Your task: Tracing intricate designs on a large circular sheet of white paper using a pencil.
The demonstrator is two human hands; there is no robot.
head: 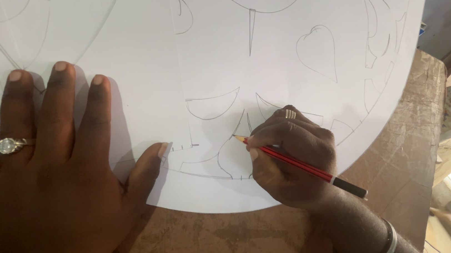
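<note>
Right hand [290, 158] pinched red pencil [296, 162], tip on white paper sheet [264, 72] at lower centre. Left hand [47, 178] lay flat, fingers spread, pressing the sheet at lower left on brown table [406, 146].

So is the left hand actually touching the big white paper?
Touching. The head view shows the left hand pressed flat on the white paper, its fingers spread across the sheet with no gap under them.

Two hands [47, 184] show, one red pencil [296, 163], one large white paper sheet [229, 59], two rings [9, 145], and one tabletop [406, 141].
</note>
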